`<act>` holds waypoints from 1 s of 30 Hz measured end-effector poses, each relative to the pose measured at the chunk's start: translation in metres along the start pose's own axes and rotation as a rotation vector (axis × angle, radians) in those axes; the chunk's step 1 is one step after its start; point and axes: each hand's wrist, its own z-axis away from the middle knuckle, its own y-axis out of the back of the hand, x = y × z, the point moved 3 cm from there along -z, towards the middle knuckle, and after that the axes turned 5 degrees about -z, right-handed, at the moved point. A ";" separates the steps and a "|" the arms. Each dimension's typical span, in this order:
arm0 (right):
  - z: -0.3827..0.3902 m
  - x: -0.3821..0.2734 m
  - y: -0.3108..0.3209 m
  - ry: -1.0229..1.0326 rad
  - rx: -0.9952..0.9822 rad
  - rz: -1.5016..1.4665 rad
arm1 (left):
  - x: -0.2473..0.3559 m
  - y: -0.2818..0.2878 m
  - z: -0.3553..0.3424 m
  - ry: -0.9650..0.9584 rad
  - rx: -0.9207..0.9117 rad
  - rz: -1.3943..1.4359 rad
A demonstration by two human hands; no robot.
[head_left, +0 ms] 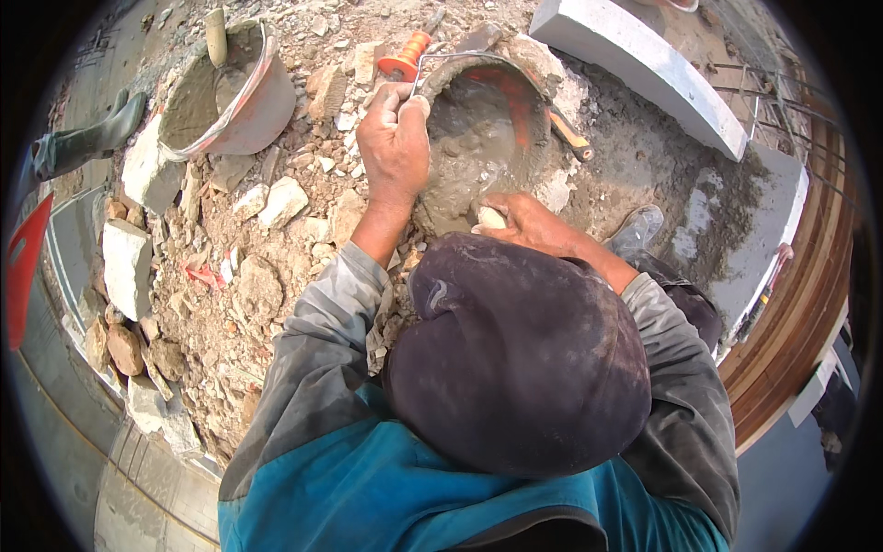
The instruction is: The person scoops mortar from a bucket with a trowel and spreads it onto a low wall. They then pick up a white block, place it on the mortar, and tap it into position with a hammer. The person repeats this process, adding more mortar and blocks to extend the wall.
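My left hand [394,147] is closed on the wire handle of a bucket [529,106] of wet grey mortar [469,129], which lies tilted with mortar at its lower lip. My right hand [520,221] grips a pale rounded handle [490,218] at that lip; the tool's working end is hidden in the mortar or out of sight. An orange reel [405,60] lies just beyond my left fingers. A tool with a yellowish handle [572,133] rests along the bucket's right side. My bent knee [520,359], in dark trousers, is below my hands.
A second bucket [258,101] with a handled tool stands upper left. Another person's boot [110,129] is beside it. Rubble [258,290] covers the ground. A long concrete block [644,69], grey slab [745,239], steel bars and planks [800,322] lie right. A red object [26,271] sits far left.
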 end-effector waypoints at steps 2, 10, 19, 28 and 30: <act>0.010 -0.010 0.005 -0.038 -0.031 -0.113 | 0.001 0.004 -0.004 0.019 -0.003 -0.019; 0.054 0.004 0.049 -0.029 0.024 -0.485 | -0.025 0.047 -0.026 0.119 0.125 -0.076; 0.023 0.078 0.231 0.098 0.591 0.823 | -0.034 0.051 -0.024 0.119 0.146 -0.173; 0.024 0.078 0.220 0.155 0.614 0.723 | -0.029 0.055 -0.024 0.069 0.184 -0.127; 0.038 0.041 0.194 0.368 0.437 0.677 | -0.027 0.054 -0.026 0.033 0.139 -0.189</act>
